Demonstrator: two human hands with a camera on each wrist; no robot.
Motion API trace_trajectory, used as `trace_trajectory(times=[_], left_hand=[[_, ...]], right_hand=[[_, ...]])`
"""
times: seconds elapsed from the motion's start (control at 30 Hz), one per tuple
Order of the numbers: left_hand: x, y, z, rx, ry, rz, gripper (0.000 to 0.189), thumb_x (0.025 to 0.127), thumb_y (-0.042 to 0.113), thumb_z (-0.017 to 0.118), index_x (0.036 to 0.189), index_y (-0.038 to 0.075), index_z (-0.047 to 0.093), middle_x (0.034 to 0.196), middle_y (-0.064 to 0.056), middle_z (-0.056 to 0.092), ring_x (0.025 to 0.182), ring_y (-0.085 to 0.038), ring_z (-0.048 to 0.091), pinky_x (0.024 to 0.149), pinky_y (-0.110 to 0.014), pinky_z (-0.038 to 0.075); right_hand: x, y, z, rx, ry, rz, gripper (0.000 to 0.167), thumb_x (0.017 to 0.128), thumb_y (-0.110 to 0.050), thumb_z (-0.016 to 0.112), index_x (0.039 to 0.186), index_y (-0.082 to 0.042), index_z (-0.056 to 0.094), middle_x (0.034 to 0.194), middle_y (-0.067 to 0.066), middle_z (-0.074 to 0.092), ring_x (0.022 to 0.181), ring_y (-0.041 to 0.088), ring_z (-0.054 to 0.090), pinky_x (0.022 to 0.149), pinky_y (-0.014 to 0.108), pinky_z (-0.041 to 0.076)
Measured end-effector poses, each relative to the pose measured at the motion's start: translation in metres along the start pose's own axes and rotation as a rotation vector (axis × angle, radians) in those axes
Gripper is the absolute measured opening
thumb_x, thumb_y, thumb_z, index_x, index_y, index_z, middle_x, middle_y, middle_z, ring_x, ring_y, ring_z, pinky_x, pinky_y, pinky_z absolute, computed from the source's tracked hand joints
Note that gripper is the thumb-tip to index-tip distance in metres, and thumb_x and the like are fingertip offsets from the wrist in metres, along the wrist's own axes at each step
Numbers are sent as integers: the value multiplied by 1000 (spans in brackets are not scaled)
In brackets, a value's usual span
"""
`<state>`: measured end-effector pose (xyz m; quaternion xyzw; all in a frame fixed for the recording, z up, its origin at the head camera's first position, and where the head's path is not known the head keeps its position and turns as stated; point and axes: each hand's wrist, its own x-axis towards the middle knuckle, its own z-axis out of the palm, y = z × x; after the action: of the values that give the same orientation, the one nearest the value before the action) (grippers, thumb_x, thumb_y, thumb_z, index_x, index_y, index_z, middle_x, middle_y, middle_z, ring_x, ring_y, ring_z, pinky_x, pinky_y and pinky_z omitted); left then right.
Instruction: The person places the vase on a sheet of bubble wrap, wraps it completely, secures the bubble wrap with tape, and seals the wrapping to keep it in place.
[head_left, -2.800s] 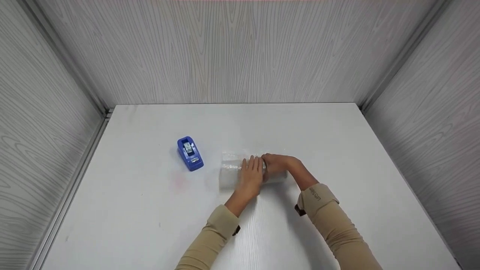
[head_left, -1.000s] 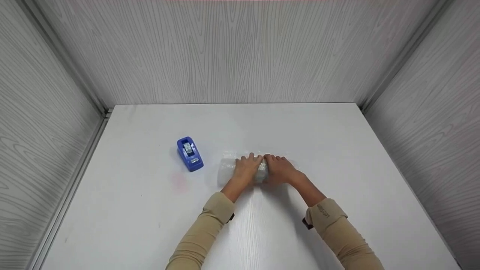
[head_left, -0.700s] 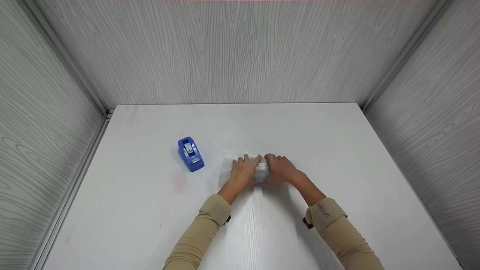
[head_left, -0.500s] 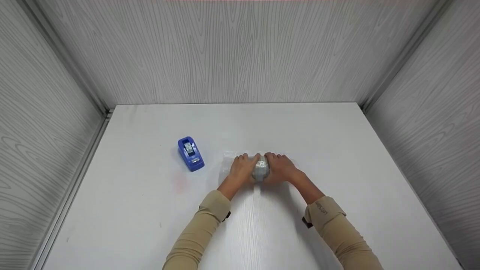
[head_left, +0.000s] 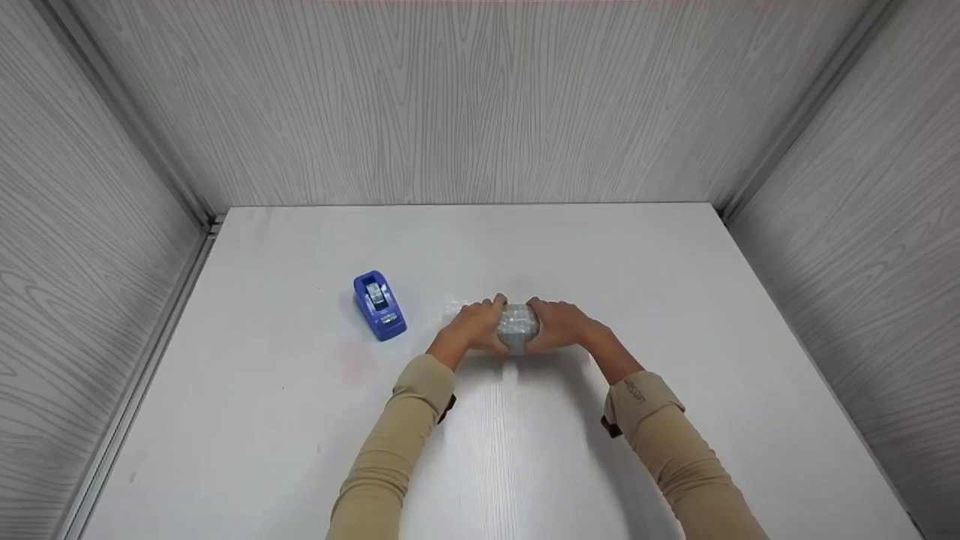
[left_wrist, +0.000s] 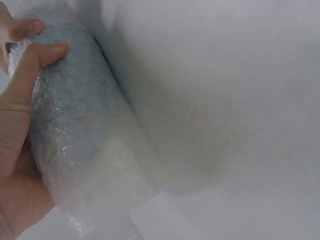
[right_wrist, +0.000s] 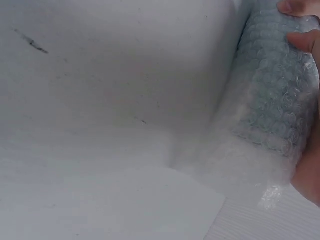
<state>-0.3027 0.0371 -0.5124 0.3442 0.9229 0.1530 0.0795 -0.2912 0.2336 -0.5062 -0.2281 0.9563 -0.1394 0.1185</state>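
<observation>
A bundle rolled in clear bubble wrap is at the middle of the table, something bluish-grey showing through the wrap. My left hand grips it from the left and my right hand from the right, leaving a narrow strip visible between them. In the left wrist view, the left thumb lies along the bubbled surface, and loose wrap extends past the bundle's end. The right wrist view has the right thumb on the bundle too, with a looser, cloudy wrap end.
A blue tape dispenser with a tape roll stands on the white table, left of the hands. A faint edge of clear wrap shows beside the left hand. Wood-patterned panels enclose the back and both sides.
Earlier the left hand lay flatter across the wrap with the right hand at its right part. Both now grip opposite sides, and hands and bundle have shifted slightly away from the body.
</observation>
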Motion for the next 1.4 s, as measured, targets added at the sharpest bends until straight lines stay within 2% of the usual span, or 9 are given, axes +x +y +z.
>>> trace_trajectory(times=[0.17,0.37,0.57,0.77,0.87,1.03,1.13,1.23,1.4], left_hand=[[-1,-11,2,-169,-16,4,80,66,30,81,127,5,35,107,-12,51,94,-25,53,81,-37,44],[-5,-19,7,-247,7,22,80,67,38,80,128,9,37,111,-11,45,97,-26,51,84,-38,43],[-6,-20,8,-226,51,64,84,67,47,77,131,8,40,122,-11,37,107,-24,47,90,-35,40],[-4,-15,4,-100,90,128,84,70,49,73,134,5,40,127,-14,40,115,-27,42,93,-41,37],[-4,-14,3,-29,101,142,84,71,49,72,134,7,37,125,-14,43,112,-28,45,92,-42,39],[-5,-12,4,48,144,176,73,74,50,68,128,10,39,114,-12,47,99,-27,50,82,-41,44],[-5,-11,5,45,153,175,69,76,51,65,126,10,41,113,-12,48,98,-27,50,82,-41,43],[-5,-12,5,0,144,154,67,78,50,65,127,10,42,116,-11,49,102,-27,50,85,-41,42],[-3,-15,3,-96,106,108,66,78,47,66,129,12,42,118,-11,49,103,-27,49,88,-40,40]], right_hand=[[3,0,1,14,-16,12,67,65,-38,65,121,-4,47,95,3,59,77,19,54,66,35,45],[3,3,3,21,-27,43,67,65,-38,66,121,-7,47,97,1,58,78,17,54,68,33,45],[1,6,3,61,0,34,67,65,-38,66,121,-6,47,95,3,57,77,19,54,67,36,46],[-3,13,8,134,6,66,72,66,-39,65,126,-7,43,100,4,56,82,19,53,69,35,45],[-4,15,10,154,5,64,73,67,-40,65,128,-7,41,102,5,55,83,20,53,70,36,45],[-4,16,7,189,-18,74,71,69,-40,65,128,-8,42,101,5,55,83,21,52,69,36,44],[-3,17,4,203,-64,95,73,70,-41,64,131,-8,39,104,6,54,85,21,51,71,37,43],[-1,16,0,204,-99,116,77,71,-43,63,134,-7,37,107,8,53,88,22,51,74,38,42],[2,12,-3,248,-93,128,79,71,-42,65,133,-5,34,107,11,53,89,24,52,75,39,43]])
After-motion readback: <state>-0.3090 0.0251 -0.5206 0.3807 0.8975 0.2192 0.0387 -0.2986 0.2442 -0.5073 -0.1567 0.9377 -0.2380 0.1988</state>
